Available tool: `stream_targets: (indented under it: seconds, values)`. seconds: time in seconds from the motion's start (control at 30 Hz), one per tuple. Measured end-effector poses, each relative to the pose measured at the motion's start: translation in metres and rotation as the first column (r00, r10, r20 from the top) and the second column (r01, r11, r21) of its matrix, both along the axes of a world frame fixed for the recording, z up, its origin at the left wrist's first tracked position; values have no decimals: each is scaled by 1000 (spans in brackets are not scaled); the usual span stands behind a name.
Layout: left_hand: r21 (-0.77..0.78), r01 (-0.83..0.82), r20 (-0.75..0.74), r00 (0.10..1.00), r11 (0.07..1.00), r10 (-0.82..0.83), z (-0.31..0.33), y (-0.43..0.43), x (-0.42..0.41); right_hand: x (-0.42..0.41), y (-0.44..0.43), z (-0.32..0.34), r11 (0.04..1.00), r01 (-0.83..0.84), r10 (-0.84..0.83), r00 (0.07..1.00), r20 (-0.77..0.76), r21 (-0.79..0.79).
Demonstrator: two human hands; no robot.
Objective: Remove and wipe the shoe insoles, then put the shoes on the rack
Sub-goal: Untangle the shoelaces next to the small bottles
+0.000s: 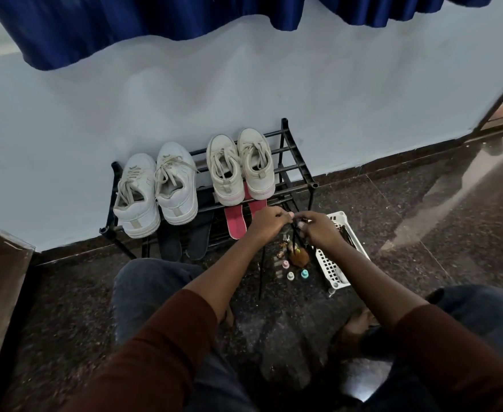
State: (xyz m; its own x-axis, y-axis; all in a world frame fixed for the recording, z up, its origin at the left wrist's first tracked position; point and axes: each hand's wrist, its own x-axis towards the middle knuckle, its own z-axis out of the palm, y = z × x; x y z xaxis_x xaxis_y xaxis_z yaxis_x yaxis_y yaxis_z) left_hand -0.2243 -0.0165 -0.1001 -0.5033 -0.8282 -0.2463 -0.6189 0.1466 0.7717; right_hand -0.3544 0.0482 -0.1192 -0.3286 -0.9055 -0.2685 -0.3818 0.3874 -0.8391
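Note:
Two pairs of shoes stand on the top bars of the black rack (pixel 289 169): white sneakers (pixel 155 191) at the left and cream sneakers (pixel 240 165) at the right. On the rack's lower level, two pink insoles (pixel 235 223) lie under the cream pair and two dark insoles (pixel 198 243) under the white pair. My left hand (pixel 266 223) and my right hand (pixel 318 230) meet in front of the rack's right end. Both have curled fingers pinching thin black rods (pixel 295 237) that hang down toward the floor.
A white plastic basket (pixel 332 267) with dark items sits on the floor under my right wrist. Small pink, white and teal bottles (pixel 290 275) and a brown object (pixel 300 256) lie beside it. My knees frame the dark stone floor. A wall stands behind the rack.

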Motion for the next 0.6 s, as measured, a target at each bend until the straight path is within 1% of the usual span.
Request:
stream_targets:
  seconds: [0.07,0.13,0.23,0.6]
  values:
    - [-26,8,16,1000,1000,-7,-1,2,-3,3,-6,4,1000,14,-14,1000,20,17]
    - [-32,5,13,1000,999,-5,1,3,-3,5,-10,5,999,21,-20,1000,-23,28]
    - [23,-23,-1,1000,999,23,3,2,0,4,-9,1,998,39,-36,996,-77,46]
    - [35,-61,-50,997,998,63,1,-2,14,-14,3,-42,969,122,-101,989,-106,217]
